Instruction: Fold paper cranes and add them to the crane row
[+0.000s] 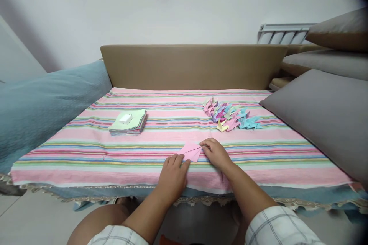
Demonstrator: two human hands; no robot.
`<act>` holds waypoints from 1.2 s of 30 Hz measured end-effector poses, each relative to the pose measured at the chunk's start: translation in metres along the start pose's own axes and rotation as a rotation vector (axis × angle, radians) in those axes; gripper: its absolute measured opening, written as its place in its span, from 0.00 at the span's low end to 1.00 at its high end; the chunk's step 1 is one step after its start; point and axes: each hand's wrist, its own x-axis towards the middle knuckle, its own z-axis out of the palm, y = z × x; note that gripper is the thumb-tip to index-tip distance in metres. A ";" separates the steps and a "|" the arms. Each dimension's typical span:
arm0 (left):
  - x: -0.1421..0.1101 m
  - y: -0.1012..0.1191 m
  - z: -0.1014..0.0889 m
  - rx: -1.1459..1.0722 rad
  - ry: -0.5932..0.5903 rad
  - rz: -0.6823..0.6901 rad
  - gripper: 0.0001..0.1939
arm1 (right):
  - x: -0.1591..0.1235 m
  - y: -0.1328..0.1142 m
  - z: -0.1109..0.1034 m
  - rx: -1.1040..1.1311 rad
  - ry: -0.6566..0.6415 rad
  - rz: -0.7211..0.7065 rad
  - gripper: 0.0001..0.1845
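Note:
A pink sheet of origami paper (pixel 192 152), folded to a kite-like shape with a crease down its middle, lies on the striped cloth between my hands. My left hand (pixel 173 173) has its fingertips and thumb on the paper's left end, gripping it against the cloth. At the opposite end, my right hand (pixel 215 154) pinches the paper's right corner between thumb and fingers. Beyond my right hand is a cluster of folded paper cranes (pixel 230 116) in pink, purple, green, yellow and blue.
To the left stands a stack of coloured paper squares (pixel 129 123) with a small white block (pixel 125 118) on top. The striped cloth (pixel 86 153) covers a sofa seat. Grey cushions (pixel 319 115) bound the right side, a blue-covered armrest (pixel 51 103) the left.

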 end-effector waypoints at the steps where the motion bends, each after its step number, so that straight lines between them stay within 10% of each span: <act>1: 0.000 0.000 0.000 -0.004 0.004 0.000 0.27 | 0.000 0.002 0.001 -0.003 -0.005 0.003 0.13; 13: -0.001 -0.003 0.003 -0.027 0.027 0.022 0.29 | 0.001 -0.003 0.002 -0.170 0.004 -0.033 0.12; 20: -0.001 -0.004 0.002 -0.025 0.033 0.027 0.28 | -0.020 -0.024 0.018 -0.247 -0.165 -0.350 0.20; 36: 0.010 -0.013 0.008 -0.029 0.086 -0.048 0.26 | -0.018 -0.016 0.017 -0.182 -0.203 -0.344 0.20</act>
